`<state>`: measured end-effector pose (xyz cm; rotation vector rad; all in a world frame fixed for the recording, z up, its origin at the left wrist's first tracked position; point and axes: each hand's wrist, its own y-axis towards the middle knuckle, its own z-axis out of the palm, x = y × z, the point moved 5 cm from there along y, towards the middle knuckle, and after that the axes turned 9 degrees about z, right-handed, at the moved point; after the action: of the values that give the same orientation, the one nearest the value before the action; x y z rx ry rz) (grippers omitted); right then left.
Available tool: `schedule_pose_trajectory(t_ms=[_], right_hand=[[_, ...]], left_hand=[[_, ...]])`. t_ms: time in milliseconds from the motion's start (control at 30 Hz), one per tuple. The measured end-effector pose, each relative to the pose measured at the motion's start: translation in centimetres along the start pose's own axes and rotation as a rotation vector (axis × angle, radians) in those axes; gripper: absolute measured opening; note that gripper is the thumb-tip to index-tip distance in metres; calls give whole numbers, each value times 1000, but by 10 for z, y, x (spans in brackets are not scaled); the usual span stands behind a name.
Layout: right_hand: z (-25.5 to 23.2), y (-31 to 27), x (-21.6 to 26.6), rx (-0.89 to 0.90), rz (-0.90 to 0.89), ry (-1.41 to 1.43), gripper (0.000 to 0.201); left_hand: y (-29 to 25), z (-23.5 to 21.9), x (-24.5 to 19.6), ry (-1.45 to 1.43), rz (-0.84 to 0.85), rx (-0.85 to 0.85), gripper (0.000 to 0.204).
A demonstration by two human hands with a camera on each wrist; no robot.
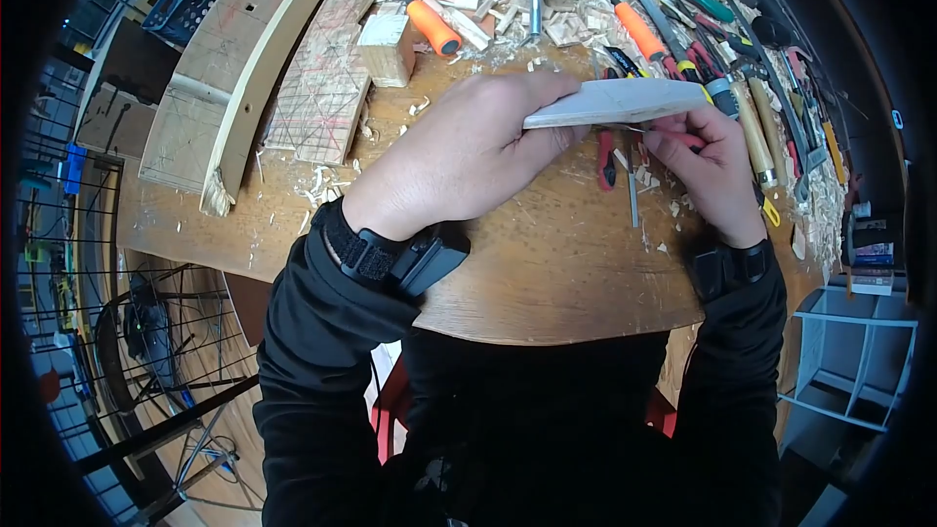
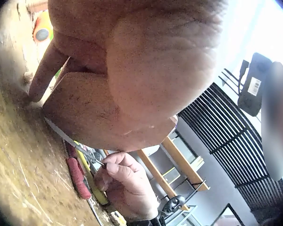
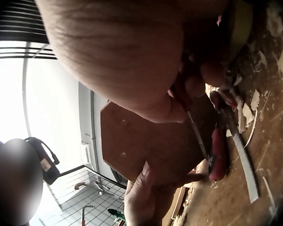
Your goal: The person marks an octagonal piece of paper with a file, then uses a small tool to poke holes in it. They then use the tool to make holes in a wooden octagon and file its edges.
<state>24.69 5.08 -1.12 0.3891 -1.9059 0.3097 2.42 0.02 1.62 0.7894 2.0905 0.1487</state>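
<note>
My left hand point(image 1: 459, 146) grips a flat wooden board point(image 1: 625, 101) with cut corners by its left end, thumb below and fingers over the top. The board is lifted above the workbench and seen nearly edge-on in the head view. Two small marks show on its underside in the right wrist view. Under its right end, my right hand point(image 1: 712, 166) pinches a slim file point(image 2: 66, 136) with a red handle point(image 3: 178, 92). The file's thin metal blade runs along the board's underside edge. Some of the right fingers are hidden behind the palm in the right wrist view.
Red-handled pliers point(image 1: 607, 161) and a narrow metal strip point(image 1: 632, 200) lie on the workbench point(image 1: 508, 273) beneath. A wood block point(image 1: 386, 49), a pencil-marked board point(image 1: 317, 98) and a long curved beam point(image 1: 259, 88) stand left. Orange-handled tools point(image 1: 432, 27), shavings and several hand tools crowd the back and right.
</note>
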Motion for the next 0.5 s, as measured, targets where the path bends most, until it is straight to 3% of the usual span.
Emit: schedule_pose_trajectory(t_ms=[100, 200, 267, 300, 333, 400, 500], right_hand=[[1, 0, 2, 6, -2, -38, 10], [1, 0, 4, -18, -3, 0, 8], [0, -2, 5, -45, 1, 26, 8], [-2, -4, 8, -103, -53, 41, 8], [-4, -5, 11, -162, -111, 53, 8], [-6, -5, 11, -175, -116, 86, 8], [-9, -6, 13, -250, -186, 142, 10]], left_hand=[[2, -2, -3, -19, -3, -19, 37], [3, -8, -2, -103, 15, -145, 30], [-2, -14, 12, -218, -251, -164, 30], [0, -18, 6, -274, -153, -278, 31], [2, -17, 9, -275, -139, -274, 31], [-3, -20, 27, -451, -269, -398, 31], [-4, -23, 30, -527, -358, -377, 32]])
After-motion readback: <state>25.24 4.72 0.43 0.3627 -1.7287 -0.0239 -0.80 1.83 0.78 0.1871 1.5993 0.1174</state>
